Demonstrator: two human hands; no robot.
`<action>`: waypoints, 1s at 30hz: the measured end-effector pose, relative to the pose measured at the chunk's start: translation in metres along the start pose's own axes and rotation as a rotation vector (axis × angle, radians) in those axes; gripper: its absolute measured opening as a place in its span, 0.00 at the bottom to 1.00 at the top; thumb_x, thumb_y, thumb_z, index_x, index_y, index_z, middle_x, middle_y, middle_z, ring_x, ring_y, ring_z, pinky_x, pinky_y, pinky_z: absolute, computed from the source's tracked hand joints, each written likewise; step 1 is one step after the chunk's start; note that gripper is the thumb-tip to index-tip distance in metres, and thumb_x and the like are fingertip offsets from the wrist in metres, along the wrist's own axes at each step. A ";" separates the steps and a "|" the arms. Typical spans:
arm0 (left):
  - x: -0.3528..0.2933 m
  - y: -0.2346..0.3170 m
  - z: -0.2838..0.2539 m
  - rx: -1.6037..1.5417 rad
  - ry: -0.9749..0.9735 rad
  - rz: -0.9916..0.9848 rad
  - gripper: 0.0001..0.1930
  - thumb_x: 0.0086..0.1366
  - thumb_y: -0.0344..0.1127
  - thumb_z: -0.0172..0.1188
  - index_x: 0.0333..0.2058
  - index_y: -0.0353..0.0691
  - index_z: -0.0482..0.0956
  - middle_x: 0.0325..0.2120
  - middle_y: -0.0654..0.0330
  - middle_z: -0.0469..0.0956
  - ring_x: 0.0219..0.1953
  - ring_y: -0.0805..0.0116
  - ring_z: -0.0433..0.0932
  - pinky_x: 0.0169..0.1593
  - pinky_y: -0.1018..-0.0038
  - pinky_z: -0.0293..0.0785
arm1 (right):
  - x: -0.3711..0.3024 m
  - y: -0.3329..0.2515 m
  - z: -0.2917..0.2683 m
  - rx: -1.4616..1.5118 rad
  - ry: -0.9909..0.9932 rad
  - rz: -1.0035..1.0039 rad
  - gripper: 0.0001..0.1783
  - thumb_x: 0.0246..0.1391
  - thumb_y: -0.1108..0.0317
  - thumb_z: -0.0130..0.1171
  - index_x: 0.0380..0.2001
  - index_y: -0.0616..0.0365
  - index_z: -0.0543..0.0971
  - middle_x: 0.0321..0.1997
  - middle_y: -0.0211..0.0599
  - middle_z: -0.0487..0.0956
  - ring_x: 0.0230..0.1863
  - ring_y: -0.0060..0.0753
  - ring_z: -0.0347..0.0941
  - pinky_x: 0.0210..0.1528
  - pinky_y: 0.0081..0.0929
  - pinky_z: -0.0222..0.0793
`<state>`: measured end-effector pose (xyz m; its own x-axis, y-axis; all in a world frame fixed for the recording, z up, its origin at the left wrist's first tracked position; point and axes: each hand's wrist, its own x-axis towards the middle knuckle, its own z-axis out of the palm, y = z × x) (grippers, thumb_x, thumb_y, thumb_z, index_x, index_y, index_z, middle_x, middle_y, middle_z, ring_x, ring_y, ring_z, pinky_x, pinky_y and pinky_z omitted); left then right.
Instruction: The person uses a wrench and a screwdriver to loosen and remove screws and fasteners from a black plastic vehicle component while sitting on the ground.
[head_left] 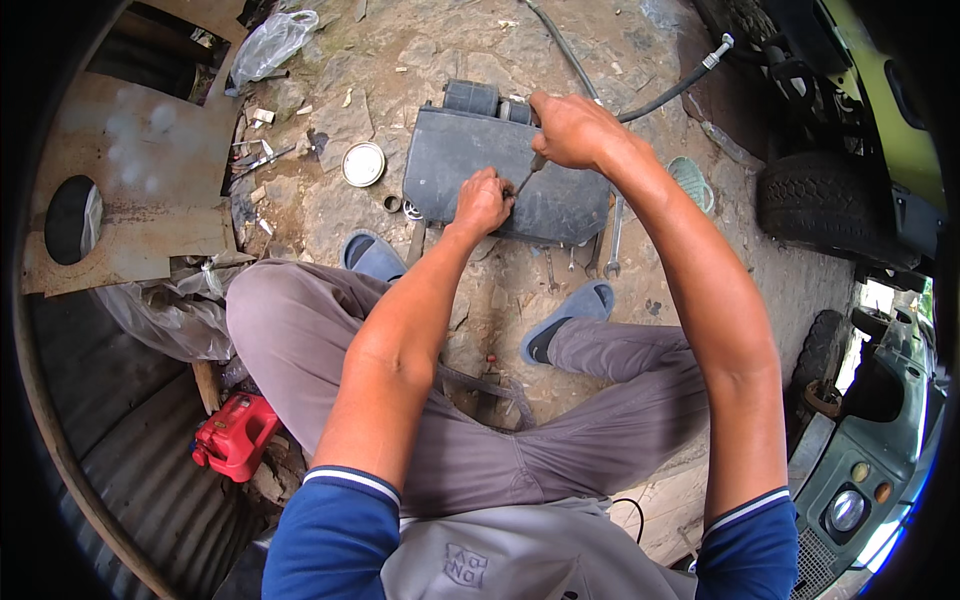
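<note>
While stony ground carries the whole lot, the entries run downward in size.

Housing, black, box-like: one, flat face up, lying ahead of the person's feet; long axis left to right, right end slightly nearer the person; cylindrical part along its far side.

Right hand: above the housing's right half, fingers curled shut around a tool handle.

Left hand: on the housing near its middle, fingers pinched together on a small piece.

Slim-shafted tool, screwdriver-like: handle up and right, shaft slanting down-left, tip toward the left fingertips.

Small dark piece: mostly hidden; kind cannot be told.

Step in hand, as judged: working the tip against the small piece. Next move seems to call for a steady left pinch and the shaft kept aligned.
</note>
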<state>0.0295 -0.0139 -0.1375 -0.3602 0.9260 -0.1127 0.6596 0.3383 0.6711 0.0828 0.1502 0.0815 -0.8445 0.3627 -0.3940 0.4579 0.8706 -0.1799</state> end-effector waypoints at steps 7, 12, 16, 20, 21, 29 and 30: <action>0.000 -0.003 0.000 -0.023 -0.004 -0.004 0.10 0.57 0.35 0.72 0.39 0.44 0.89 0.36 0.52 0.77 0.46 0.50 0.78 0.52 0.58 0.75 | -0.002 -0.017 -0.014 -0.004 -0.109 0.205 0.31 0.57 0.52 0.67 0.53 0.66 0.74 0.45 0.58 0.84 0.51 0.59 0.81 0.54 0.50 0.75; 0.000 0.002 -0.003 -0.029 -0.011 -0.011 0.10 0.57 0.35 0.72 0.39 0.44 0.89 0.36 0.53 0.77 0.46 0.50 0.78 0.51 0.58 0.75 | -0.004 0.002 -0.006 0.071 -0.053 0.007 0.34 0.58 0.49 0.67 0.56 0.65 0.72 0.47 0.60 0.83 0.53 0.61 0.80 0.55 0.52 0.74; 0.001 0.000 -0.003 -0.017 -0.018 -0.008 0.10 0.57 0.35 0.72 0.39 0.44 0.89 0.36 0.52 0.77 0.46 0.50 0.78 0.52 0.58 0.75 | -0.002 -0.008 -0.007 0.005 -0.061 0.166 0.35 0.54 0.53 0.71 0.57 0.64 0.71 0.49 0.62 0.82 0.54 0.62 0.78 0.55 0.52 0.74; 0.000 -0.002 -0.003 -0.003 -0.017 -0.008 0.10 0.57 0.36 0.71 0.39 0.44 0.88 0.36 0.52 0.77 0.47 0.50 0.78 0.52 0.58 0.75 | -0.003 0.001 -0.008 0.052 -0.048 -0.019 0.35 0.58 0.50 0.68 0.58 0.64 0.70 0.47 0.62 0.83 0.53 0.63 0.79 0.54 0.54 0.74; 0.001 -0.001 -0.003 -0.004 -0.015 -0.001 0.10 0.57 0.36 0.71 0.39 0.44 0.88 0.36 0.52 0.77 0.47 0.50 0.78 0.52 0.58 0.75 | -0.004 0.004 -0.004 0.080 -0.005 -0.039 0.33 0.58 0.52 0.67 0.58 0.63 0.70 0.47 0.62 0.83 0.53 0.64 0.79 0.54 0.54 0.74; 0.001 -0.004 -0.003 -0.011 -0.015 -0.004 0.10 0.57 0.36 0.71 0.38 0.44 0.89 0.35 0.53 0.77 0.46 0.50 0.78 0.52 0.58 0.75 | -0.004 -0.016 -0.015 0.006 -0.045 0.114 0.32 0.58 0.53 0.67 0.57 0.61 0.70 0.45 0.62 0.83 0.51 0.66 0.79 0.54 0.55 0.74; 0.002 -0.001 -0.002 -0.014 -0.017 -0.004 0.10 0.57 0.36 0.71 0.38 0.45 0.89 0.36 0.53 0.77 0.46 0.50 0.78 0.52 0.58 0.75 | -0.005 -0.007 -0.010 0.061 0.006 0.015 0.32 0.60 0.51 0.65 0.58 0.61 0.69 0.44 0.61 0.84 0.50 0.67 0.79 0.54 0.55 0.74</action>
<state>0.0264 -0.0124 -0.1366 -0.3511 0.9276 -0.1279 0.6493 0.3396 0.6805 0.0804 0.1455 0.0941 -0.8391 0.3776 -0.3915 0.4863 0.8432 -0.2291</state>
